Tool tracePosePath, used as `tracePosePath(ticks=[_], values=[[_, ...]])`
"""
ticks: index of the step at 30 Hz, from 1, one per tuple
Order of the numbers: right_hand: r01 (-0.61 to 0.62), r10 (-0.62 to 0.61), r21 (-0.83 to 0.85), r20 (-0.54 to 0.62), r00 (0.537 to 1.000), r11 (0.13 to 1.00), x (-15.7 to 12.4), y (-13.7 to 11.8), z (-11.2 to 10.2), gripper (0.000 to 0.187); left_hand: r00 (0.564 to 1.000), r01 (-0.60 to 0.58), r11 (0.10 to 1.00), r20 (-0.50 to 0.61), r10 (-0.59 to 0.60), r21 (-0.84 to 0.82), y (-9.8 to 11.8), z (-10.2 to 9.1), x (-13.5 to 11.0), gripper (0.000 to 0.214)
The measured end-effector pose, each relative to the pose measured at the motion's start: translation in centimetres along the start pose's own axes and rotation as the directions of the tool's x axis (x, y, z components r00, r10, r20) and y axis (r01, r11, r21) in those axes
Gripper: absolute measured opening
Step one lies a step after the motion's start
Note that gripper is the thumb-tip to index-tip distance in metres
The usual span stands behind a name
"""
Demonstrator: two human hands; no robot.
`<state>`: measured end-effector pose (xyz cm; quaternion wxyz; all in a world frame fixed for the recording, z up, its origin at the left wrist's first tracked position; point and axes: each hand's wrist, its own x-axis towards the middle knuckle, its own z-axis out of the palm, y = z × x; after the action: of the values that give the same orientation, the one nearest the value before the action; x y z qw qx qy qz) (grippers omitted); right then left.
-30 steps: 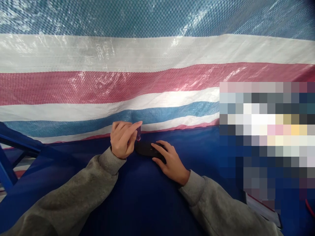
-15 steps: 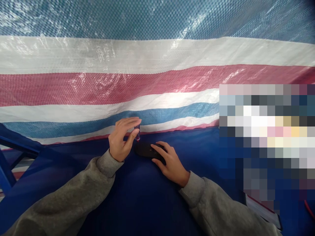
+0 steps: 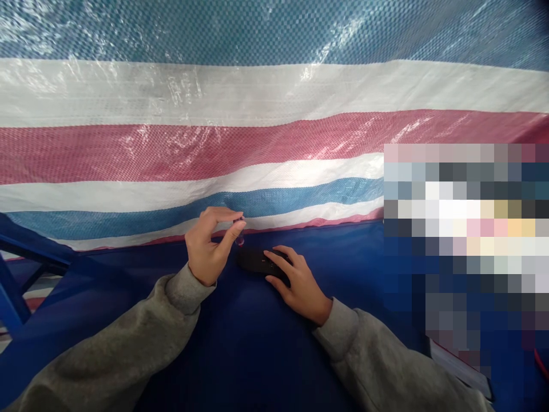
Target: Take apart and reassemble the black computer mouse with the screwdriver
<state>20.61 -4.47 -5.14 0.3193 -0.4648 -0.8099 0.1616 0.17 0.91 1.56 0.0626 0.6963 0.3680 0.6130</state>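
My left hand (image 3: 207,247) is raised above the table, pinching a small purple-tinted transparent vial (image 3: 239,232) between thumb and fingertips. The vial's lower end shows a red tint, and its top is partly hidden by my fingers. To the lower right, my right hand (image 3: 298,284) lies over a black computer mouse (image 3: 257,260), its fingers curved around the mouse's right end. Both forearms wear grey sweatshirt sleeves.
A dark blue table surface (image 3: 240,355) fills the lower middle. Behind it hangs a striped woven tarp (image 3: 214,149). A blue metal frame (image 3: 26,240) stands at the left. A pixelated patch (image 3: 467,240) covers the right side, and a white sheet edge (image 3: 458,372) shows below it.
My left hand has shifted slightly left, and its fingers have curled in tighter around the vial. My right hand and the mouse have barely moved.
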Motion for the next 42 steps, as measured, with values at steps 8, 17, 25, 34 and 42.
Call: tracePosePath(ticks=[8,17,25,34,42], values=[[-0.002,0.002,-0.006,-0.005,1.000,1.000,0.0,-0.2,-0.1,0.045,0.893,0.450,0.720,0.292,-0.343,-0.528,0.8,0.7,0.5,0.017],[0.001,-0.001,-0.012,-0.005,1.000,1.000,0.1,-0.1,-0.1,0.045,0.756,0.652,0.490,0.444,-0.481,-0.579,0.4,0.5,1.0,0.029],[-0.006,0.006,0.005,-0.002,1.000,1.000,0.0,-0.1,-0.1,0.044,0.766,0.634,0.446,0.430,-0.479,-0.632,0.6,0.3,1.2,0.023],[-0.013,0.013,0.006,-0.002,1.000,1.000,-0.1,0.0,0.0,0.045,0.752,0.657,0.484,0.453,-0.479,-0.578,0.8,0.2,1.3,0.030],[-0.018,0.018,-0.007,0.002,1.000,1.000,0.0,-0.2,-0.2,0.044,0.760,0.646,0.469,0.449,-0.470,-0.602,1.3,0.1,1.2,0.017]])
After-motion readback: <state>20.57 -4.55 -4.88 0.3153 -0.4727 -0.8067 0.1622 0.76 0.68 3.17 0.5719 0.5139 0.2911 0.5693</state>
